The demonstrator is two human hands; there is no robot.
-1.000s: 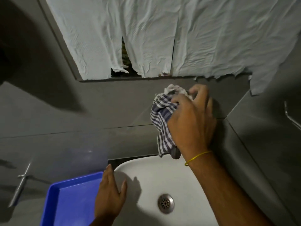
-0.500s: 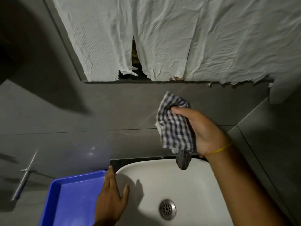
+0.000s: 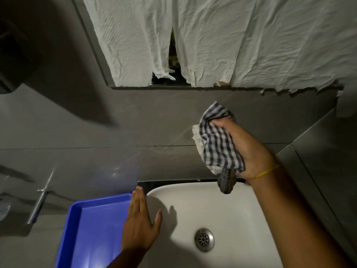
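Observation:
My right hand (image 3: pixel 249 149) grips a blue-and-white checked cloth (image 3: pixel 218 144) against the grey tiled wall (image 3: pixel 135 122), just above the back rim of the white sink (image 3: pixel 222 202). A dark wet corner of the cloth hangs down over the rim. My left hand (image 3: pixel 140 223) rests flat with straight fingers on the sink's left edge, beside a blue tray (image 3: pixel 92 225). A yellow thread band circles my right wrist.
Torn white paper sheets (image 3: pixel 212 41) cover the mirror above the wall tiles. A metal lever tap (image 3: pixel 39 202) sticks out of the wall at the left. The metal drain (image 3: pixel 204 239) lies in the sink bowl. A side wall closes the right.
My right hand turned from knuckles-up at the mirror's lower edge to palm-facing, and brought the cloth down the wall toward the sink rim. My left hand stayed on the sink edge.

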